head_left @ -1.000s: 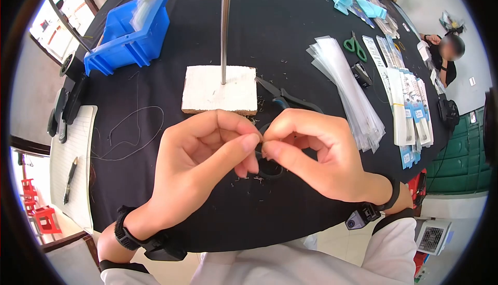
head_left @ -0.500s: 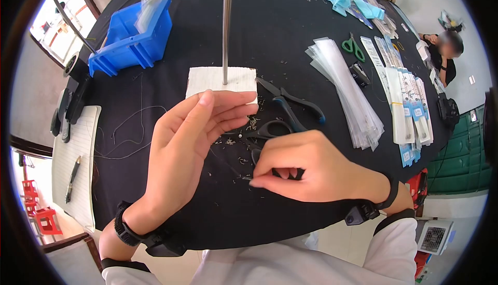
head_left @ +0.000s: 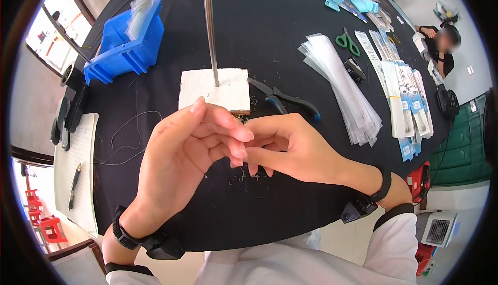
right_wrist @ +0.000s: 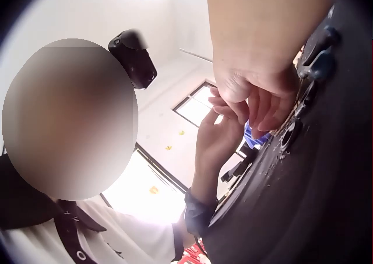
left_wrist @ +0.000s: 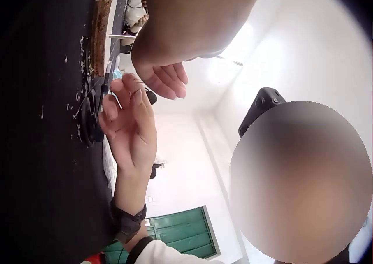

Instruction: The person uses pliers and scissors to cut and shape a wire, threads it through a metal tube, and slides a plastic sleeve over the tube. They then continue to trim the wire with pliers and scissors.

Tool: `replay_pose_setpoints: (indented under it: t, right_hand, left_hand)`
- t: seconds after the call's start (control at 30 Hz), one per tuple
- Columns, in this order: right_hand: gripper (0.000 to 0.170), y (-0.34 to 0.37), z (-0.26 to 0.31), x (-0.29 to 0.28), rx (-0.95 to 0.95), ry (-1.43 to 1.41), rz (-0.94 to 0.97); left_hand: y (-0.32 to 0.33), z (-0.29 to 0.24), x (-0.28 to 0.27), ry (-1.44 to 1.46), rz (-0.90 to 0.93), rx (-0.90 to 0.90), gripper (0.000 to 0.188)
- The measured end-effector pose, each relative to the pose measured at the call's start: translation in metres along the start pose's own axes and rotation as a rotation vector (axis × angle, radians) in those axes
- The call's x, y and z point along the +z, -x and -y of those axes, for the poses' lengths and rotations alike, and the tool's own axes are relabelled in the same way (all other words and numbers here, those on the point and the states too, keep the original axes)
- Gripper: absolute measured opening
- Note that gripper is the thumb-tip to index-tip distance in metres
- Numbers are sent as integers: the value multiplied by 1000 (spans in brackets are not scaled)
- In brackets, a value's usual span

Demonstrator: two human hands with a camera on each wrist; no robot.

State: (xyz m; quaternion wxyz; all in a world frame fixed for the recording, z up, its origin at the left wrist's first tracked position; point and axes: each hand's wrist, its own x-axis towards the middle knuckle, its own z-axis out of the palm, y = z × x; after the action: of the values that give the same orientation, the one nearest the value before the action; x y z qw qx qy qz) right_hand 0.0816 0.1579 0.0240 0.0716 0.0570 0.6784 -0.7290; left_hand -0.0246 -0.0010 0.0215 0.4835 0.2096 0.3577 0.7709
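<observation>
My left hand [head_left: 174,160] is raised over the table, thumb up and fingers loosely bent, palm turned toward the other hand. My right hand [head_left: 306,153] has its thumb and index finger pinched together right at the left fingertips. In the left wrist view, a thin dark strand [left_wrist: 139,81] shows at the right fingertips; its kind is too small to tell. Beyond the hands stands a white-topped block [head_left: 194,89] with an upright metal rod [head_left: 210,31]. Pliers [head_left: 298,102] with dark handles lie beside it. Black-handled scissors [left_wrist: 88,115] lie below the right hand, hidden in the head view.
Clear plastic sleeves [head_left: 345,95], green scissors [head_left: 351,45] and packaged cards [head_left: 410,103] lie at the right. A blue bin [head_left: 127,51], a stapler [head_left: 63,124] and a notebook [head_left: 78,142] with a pen [head_left: 74,186] are at the left. Another person [head_left: 445,51] sits at the far right.
The hands were pinched together, then parted, with the right hand dipping toward the table. Now the right hand has risen and come back to the left fingertips. The left hand has relaxed its pinch.
</observation>
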Motion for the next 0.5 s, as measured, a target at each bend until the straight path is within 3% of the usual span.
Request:
replay_pose_setpoints:
  t: [0.17,0.27,0.47,0.5]
  right_hand:
    - [10,3,3,0,-36,38,-39]
    - [8,6,-1,-4,-93,141,-85]
    - [4,13,2,-11,-286,382,-200]
    - [4,13,4,-15,-341,454,-215]
  left_hand:
    - [-1,1,-2,14,11,17,41]
    - [-1,-2,14,-150,-175,29,35]
    - [-4,4,14,-573,-281,92,36]
    - [-4,1,14,-654,-243,36,36]
